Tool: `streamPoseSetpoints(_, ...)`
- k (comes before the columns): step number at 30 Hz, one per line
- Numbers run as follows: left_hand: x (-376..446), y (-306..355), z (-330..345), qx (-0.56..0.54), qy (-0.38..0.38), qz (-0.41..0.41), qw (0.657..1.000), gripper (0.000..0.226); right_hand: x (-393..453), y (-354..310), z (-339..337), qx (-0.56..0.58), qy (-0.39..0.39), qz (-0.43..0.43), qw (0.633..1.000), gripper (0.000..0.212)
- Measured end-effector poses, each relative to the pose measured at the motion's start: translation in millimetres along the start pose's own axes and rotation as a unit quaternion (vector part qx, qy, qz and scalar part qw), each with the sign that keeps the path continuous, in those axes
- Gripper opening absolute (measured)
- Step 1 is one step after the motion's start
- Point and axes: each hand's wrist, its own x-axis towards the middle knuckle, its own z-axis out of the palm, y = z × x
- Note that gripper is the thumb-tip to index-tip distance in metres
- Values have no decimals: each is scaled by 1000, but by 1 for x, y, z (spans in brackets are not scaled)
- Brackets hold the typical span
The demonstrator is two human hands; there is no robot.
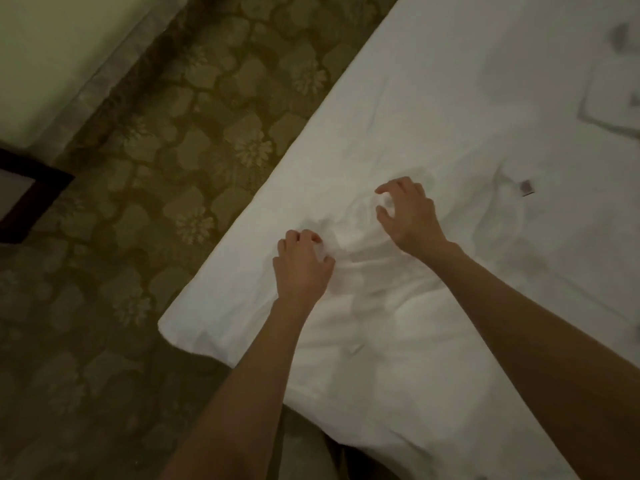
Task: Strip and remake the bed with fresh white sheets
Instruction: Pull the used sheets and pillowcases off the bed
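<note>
Sheet [433, 116] runs diagonally, bunched under left hand [301, 265], right hand [408, 213]

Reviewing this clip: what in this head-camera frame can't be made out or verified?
- Small dark tag on the white sheet: too small and blurred to read.
- Folded white item at the right edge: cut off by the frame.
- Left hand and right hand: fingertips buried in bunched fabric, so grip depth is unclear.
- Dark-framed object on the left: cut off, unidentifiable.
- What lies under the sheet: hidden.
</note>
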Motion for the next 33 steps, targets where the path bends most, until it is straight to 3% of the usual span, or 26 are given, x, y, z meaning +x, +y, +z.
streamPoseSetpoints(3,21,32,8,4,19,51,999,32,10,36,-23,15,32,66,997,30)
streamPoseSetpoints(7,49,80,22,-4,-24,106,994,34,22,84,-49,22,49,137,989,31)
streamPoseSetpoints(14,96,171,60,-38,-89,107,989,37,43,153,-85,58,63,204,975,31)
streamPoseSetpoints(20,123,214,80,-206,-123,7,971,17,73,174,-98,125,92,201,967,31)
streamPoseSetpoints(23,129,215,80,-275,-104,-15,956,7,91,175,-99,160,20,218,962,33)
streamPoseSetpoints(28,138,202,69,-325,-68,-25,943,4,123,168,-122,103,-113,324,934,52)
streamPoseSetpoints(31,152,191,55,-351,-38,-34,935,10,146,160,-130,66,-173,294,938,34)
streamPoseSetpoints(33,166,185,43,-367,-5,-44,929,9,162,145,-128,38,-170,252,952,41)
